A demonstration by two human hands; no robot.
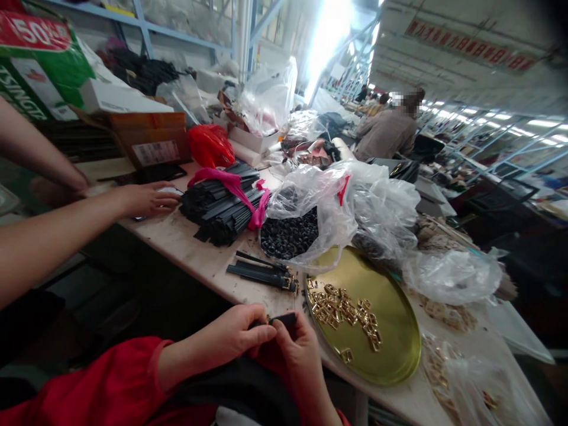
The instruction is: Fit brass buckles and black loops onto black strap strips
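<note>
At the table's near edge my left hand [226,337] and my right hand [302,352] meet, fingers closed on a short black strap [284,320]. A speck of gold shows by the left fingertips; most of the strap is hidden by the fingers. Just beyond lie several finished-looking black straps [260,275] with gold buckles at their right ends. To the right, gold buckles [339,307] are scattered on a round gold-coloured tray [399,349]. Behind the straps, a clear plastic bag [306,201] holds many small black pieces [290,234].
A bundle of black strips [222,204] tied with pink cloth [231,180] lies at the back left. Another person's hand [144,200] rests beside it. A red bag [210,145], a cardboard box [151,139] and bagged metal parts [444,376] crowd the table [177,248].
</note>
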